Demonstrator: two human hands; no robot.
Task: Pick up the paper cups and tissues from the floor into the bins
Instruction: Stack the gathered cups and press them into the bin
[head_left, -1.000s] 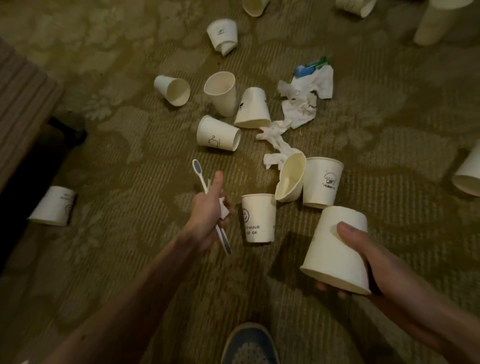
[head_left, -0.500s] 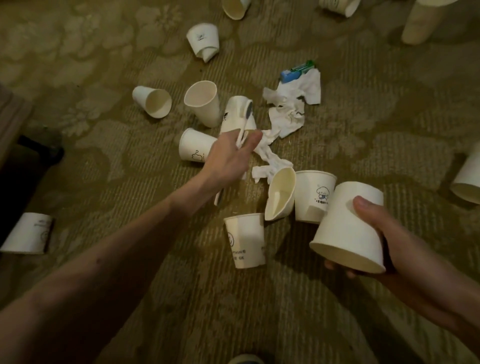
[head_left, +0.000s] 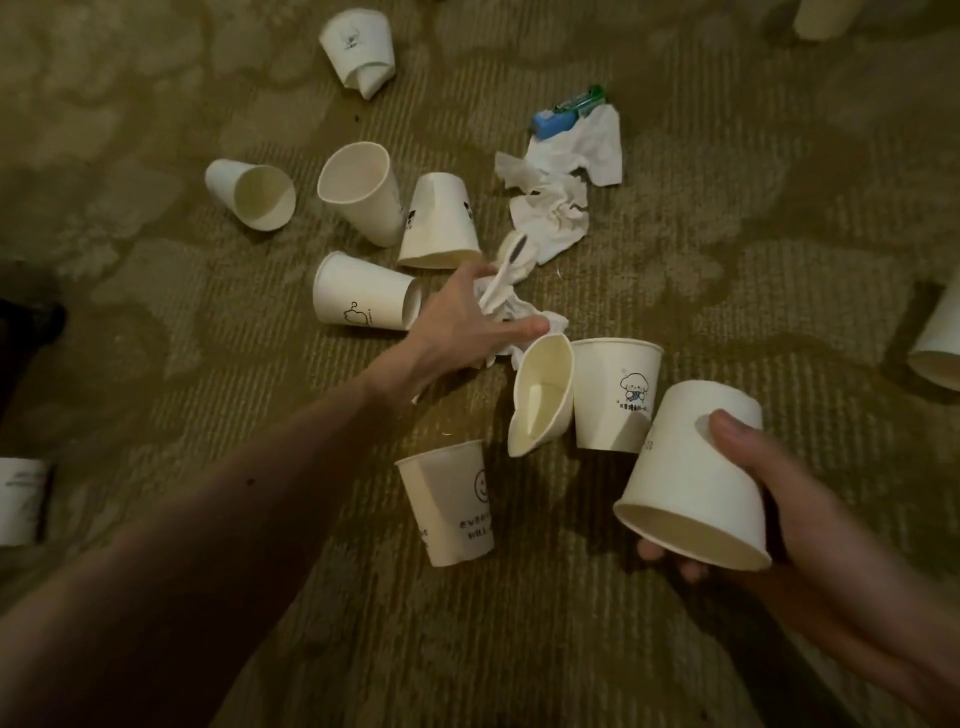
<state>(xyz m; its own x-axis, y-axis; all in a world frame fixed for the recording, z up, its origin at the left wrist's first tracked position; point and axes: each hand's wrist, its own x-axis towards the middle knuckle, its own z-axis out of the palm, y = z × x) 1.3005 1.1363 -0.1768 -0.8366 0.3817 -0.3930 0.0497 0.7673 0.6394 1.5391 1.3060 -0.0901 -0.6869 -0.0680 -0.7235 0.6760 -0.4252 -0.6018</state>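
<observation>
White crumpled tissue (head_left: 511, 306) is lying right under the left hand (head_left: 457, 322), showing between the spread forefinger and thumb; fingers are touching it, whether they are pinching it I cannot tell; same hand is holding a toothbrush (head_left: 500, 280), bristle head sticking out past the fingertips; tissue is looking wrinkled and twisted, trailing toward a bigger tissue wad (head_left: 561, 208) beyond the fingers; right hand (head_left: 810, 509) is gripping a plain white paper cup (head_left: 696, 478), thumb on its wall, fingers curling underneath, mouth tilting toward the camera; crushed cup (head_left: 543, 395) is lying just beside the left thumb; olive carpet (head_left: 156, 130) underneath.
</observation>
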